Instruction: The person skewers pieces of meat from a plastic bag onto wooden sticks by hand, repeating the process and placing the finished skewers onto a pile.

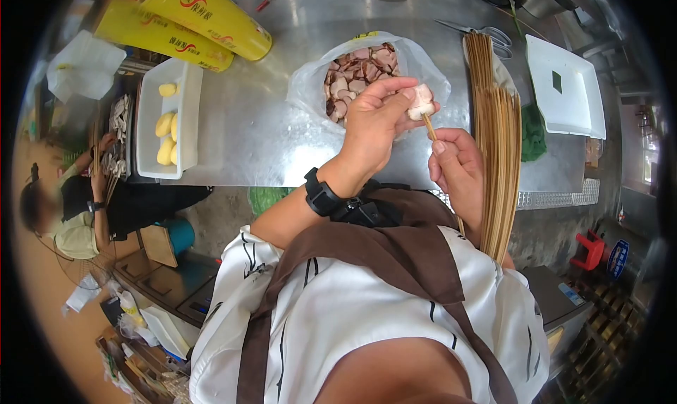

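Observation:
Between the thumb and fingers of my left hand (377, 118) is a pale piece of meat (421, 102). A wooden skewer (429, 127) enters the meat from below, and my right hand (457, 163) pinches its shaft. Behind my left hand lies an open clear plastic bag (310, 80) full of cut meat pieces (360, 69). Right beside my right hand, a thick bundle of wooden skewers (497, 157) hangs past the table's near edge. The skewer's tip is hidden in the meat.
On the steel table (247, 115) stand a white tray (190, 122) with several yellow potatoes, yellow rolls (218, 23), scissors (497, 41), a white lid-like tray (564, 87) and green netting (534, 132). Another person (77, 213) works with skewers at the far left.

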Motion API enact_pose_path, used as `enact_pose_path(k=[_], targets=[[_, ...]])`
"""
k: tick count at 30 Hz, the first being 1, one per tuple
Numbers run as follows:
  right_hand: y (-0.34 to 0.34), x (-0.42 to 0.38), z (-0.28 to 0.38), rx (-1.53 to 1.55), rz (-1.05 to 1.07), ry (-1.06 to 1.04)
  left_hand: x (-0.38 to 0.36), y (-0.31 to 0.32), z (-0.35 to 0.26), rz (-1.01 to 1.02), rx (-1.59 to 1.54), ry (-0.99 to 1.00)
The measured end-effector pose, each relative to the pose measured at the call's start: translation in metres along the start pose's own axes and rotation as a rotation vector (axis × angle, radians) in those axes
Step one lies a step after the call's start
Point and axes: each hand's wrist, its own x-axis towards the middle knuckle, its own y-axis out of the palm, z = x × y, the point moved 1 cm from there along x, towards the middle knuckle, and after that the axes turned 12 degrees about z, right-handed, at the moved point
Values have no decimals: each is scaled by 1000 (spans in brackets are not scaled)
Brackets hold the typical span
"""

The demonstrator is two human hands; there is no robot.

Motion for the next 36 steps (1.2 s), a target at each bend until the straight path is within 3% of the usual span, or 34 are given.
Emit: enact_pose_path(k=[7, 21, 28, 36], targets=[[1, -2, -1, 10, 8, -26, -3, -1, 3, 43, 30, 26], [0, -3, 1, -35, -19, -27, -6, -5, 9, 93, -176, -184], [-1, -3, 2, -34, -33, -16, -9, 0, 12, 104, -48, -171], [-3, -2, 0, -22, -47, -23, -1, -5, 13, 168, -233, -113]])
